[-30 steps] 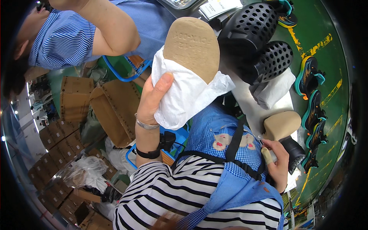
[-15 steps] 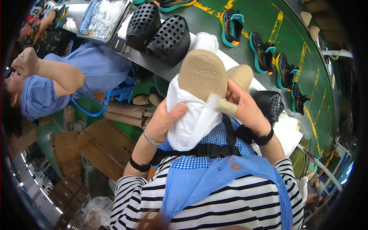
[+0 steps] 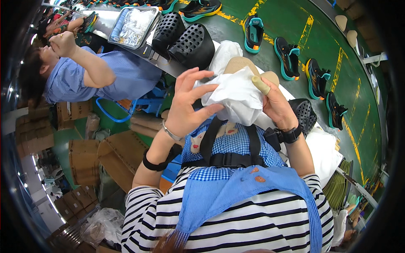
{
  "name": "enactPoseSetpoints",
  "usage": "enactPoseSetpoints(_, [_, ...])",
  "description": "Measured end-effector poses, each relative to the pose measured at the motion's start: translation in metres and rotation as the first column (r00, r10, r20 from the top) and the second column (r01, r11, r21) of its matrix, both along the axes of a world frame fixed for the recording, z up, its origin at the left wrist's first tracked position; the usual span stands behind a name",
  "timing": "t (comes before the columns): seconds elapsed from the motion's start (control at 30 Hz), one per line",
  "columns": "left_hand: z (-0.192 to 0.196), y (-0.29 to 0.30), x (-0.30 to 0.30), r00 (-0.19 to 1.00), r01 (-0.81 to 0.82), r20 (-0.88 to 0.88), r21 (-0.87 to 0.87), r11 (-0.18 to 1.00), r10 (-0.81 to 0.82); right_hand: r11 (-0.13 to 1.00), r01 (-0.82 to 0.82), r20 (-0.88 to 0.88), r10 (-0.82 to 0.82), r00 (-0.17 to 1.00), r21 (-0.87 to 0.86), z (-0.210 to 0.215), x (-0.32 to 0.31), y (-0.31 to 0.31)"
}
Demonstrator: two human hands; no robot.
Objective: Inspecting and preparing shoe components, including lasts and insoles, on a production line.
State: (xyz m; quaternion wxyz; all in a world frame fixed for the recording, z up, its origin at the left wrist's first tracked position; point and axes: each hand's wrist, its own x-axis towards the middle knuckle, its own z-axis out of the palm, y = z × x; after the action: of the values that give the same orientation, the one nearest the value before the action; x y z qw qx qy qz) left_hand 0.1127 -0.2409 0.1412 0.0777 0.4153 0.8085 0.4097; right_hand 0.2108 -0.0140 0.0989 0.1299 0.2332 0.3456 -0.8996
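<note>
My right hand (image 3: 279, 107) is closed on the edge of a white thin wrap (image 3: 236, 95), with a pale cover on one fingertip. From the far end of the wrap shows a tan sole-shaped piece (image 3: 239, 64). A second tan rounded piece (image 3: 270, 77) lies just beyond my right hand. My left hand (image 3: 190, 103) is at the wrap's left side, its fingers spread apart and the tips close to the wrap; whether they touch it I cannot tell.
Black perforated shoe-shaped forms (image 3: 192, 44) stand at the far left of the bench, next to a tray of clear packets (image 3: 134, 26). Black-and-teal running shoes (image 3: 287, 58) line the green surface beyond. A co-worker (image 3: 99, 76) sits left; cardboard boxes (image 3: 122, 156) stand below.
The white wrap now covers most of the tan piece, which was largely bare before. My left hand has let go of the wrap and spread its fingers. The wrapped piece has tilted away.
</note>
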Motion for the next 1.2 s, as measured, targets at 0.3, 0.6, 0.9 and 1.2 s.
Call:
enactPoseSetpoints(0.3, [-0.004,0.035,-0.019,0.923,-0.058,0.384,0.150,0.987,-0.004,0.928,-0.185,-0.157,0.245,0.957,0.323,-0.008,0.013,0.000])
enactPoseSetpoints(0.6, [-0.006,0.051,-0.018,0.963,0.014,0.262,0.190,0.982,-0.064,0.805,-0.170,-0.212,0.343,0.915,0.569,0.019,0.021,0.008])
enactPoseSetpoints(0.9, [0.031,0.055,-0.021,0.972,0.018,0.228,0.152,0.988,-0.053,0.506,0.358,-0.569,0.359,0.740,0.785,0.077,-0.010,0.002])
enactPoseSetpoints(1.2, [0.041,0.043,-0.026,0.933,-0.091,0.359,0.136,0.987,0.037,0.882,0.306,-0.324,-0.190,0.927,0.359,0.056,0.007,0.023])
